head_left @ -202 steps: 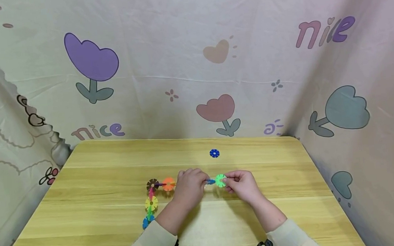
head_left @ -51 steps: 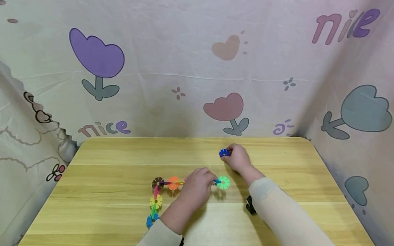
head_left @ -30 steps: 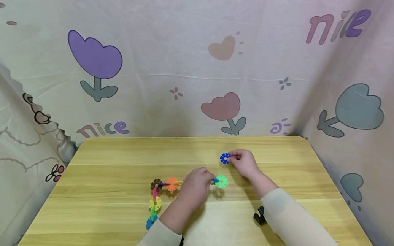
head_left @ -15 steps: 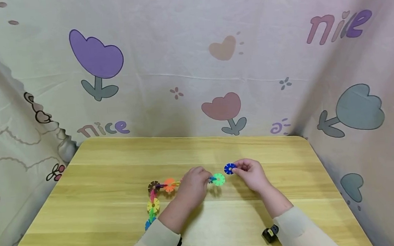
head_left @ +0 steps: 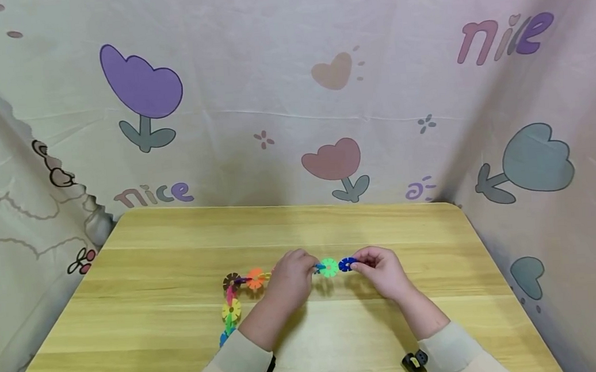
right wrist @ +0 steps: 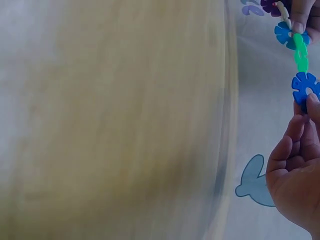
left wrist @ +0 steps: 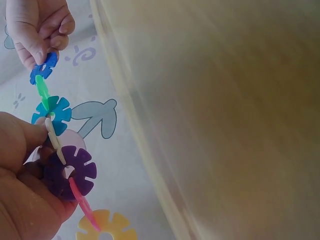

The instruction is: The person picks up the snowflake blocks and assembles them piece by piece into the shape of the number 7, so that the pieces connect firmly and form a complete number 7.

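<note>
My left hand pinches a chain of slotted snowflake discs near its right end. In the left wrist view its thumb and fingers are at a cream disc and a light blue disc, with a purple disc beside them. Past these fingers, the chain ends in a green disc. A dark blue snowflake disc is pinched by my right hand between thumb and fingertips. In the right wrist view, the dark blue disc's edge meets the end of the green disc, seen edge-on.
Leftward the chain runs through an orange disc to a brown corner disc. It then bends toward the front past a yellow disc to a blue one, partly behind the left sleeve. A patterned cloth hangs behind the wooden table.
My right hand has let go of the green disc, picked up the dark blue disc from the table's back and brought it toward the front, against the green disc. My left hand stays on the chain.
</note>
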The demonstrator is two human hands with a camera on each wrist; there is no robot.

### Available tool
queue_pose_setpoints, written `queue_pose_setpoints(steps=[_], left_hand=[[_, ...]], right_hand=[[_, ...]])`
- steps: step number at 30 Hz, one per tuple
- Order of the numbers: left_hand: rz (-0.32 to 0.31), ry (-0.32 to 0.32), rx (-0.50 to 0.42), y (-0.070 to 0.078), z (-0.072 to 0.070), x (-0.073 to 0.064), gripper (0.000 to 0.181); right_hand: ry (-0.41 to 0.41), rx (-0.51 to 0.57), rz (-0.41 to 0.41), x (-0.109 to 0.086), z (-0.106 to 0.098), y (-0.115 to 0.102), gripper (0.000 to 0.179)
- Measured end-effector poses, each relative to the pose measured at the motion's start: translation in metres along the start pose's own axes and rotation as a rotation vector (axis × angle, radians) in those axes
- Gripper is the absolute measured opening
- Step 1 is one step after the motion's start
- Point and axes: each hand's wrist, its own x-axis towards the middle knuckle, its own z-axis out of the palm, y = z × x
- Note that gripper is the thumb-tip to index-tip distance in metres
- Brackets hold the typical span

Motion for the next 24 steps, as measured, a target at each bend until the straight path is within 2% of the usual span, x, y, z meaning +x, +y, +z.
queue_pose_setpoints(steps=[6, 14, 24], left_hand=[[-0.010, -0.010, -0.003, 0.001, -0.001, -0.001, 0.011], [0.021, 0.015, -0.009, 0.001, -0.003, 0.000, 0.011], [0.048, 0.054, -0.031, 0.003, -0.008, 0.000, 0.010]], right_hand=[[-0.011, 0.010, -0.058, -0.003, 0.004, -0.006, 0.006], [0.009, -0.040, -0.038, -0.005, 0.007, -0.012, 0.006], [0.052, -0.055, -0.067, -0.007, 0.007, -0.018, 0.006]])
